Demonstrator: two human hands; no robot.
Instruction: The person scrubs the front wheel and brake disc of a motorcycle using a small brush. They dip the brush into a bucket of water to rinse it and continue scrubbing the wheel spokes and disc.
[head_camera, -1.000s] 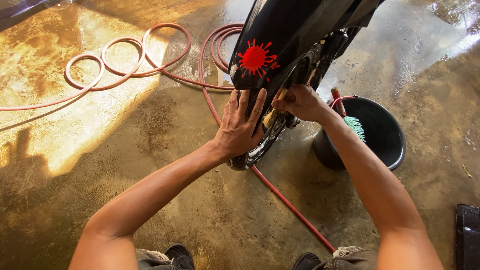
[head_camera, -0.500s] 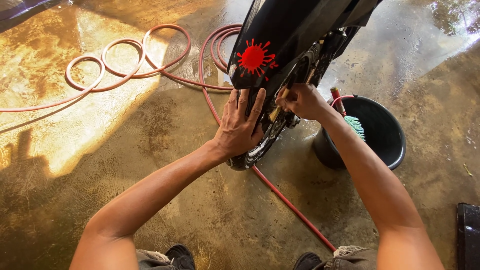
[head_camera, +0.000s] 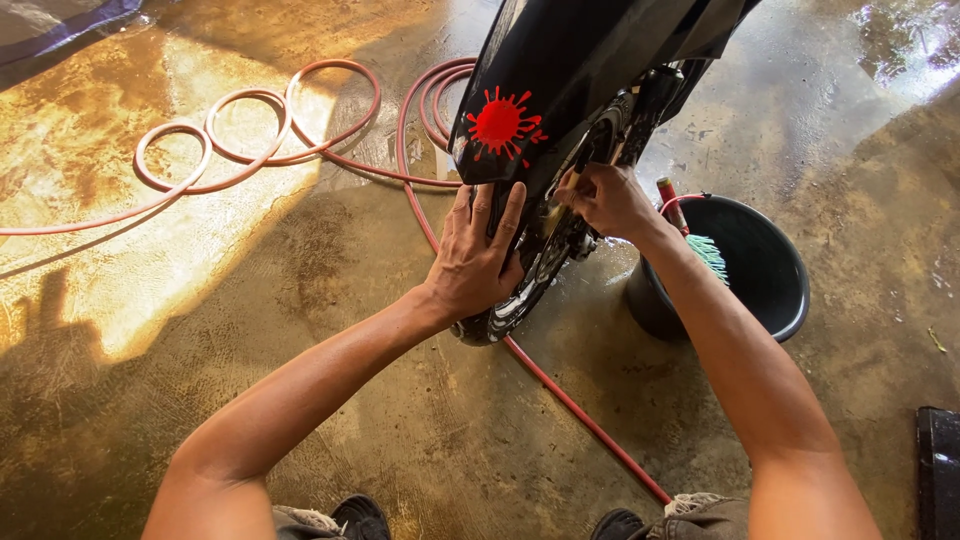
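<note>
A black motorcycle fender (head_camera: 580, 70) with a red splat sticker (head_camera: 503, 122) hangs over the wet tyre (head_camera: 520, 295). My left hand (head_camera: 478, 255) lies flat on the tyre, fingers spread and pointing up toward the fender's edge. My right hand (head_camera: 605, 200) is closed around a small yellowish thing, a brush or sponge, which it presses against the wheel rim beside the fork (head_camera: 650, 100). What exactly it holds is mostly hidden by the fingers.
A black bucket (head_camera: 765, 300) stands to the right of the wheel, with a teal-bristled brush (head_camera: 708, 252) and a red handle in it. A pink-red hose (head_camera: 260, 130) coils at the upper left and runs under the wheel toward me. The concrete floor is wet.
My right hand has shifted a little upward along the rim. The left hand stays on the tyre.
</note>
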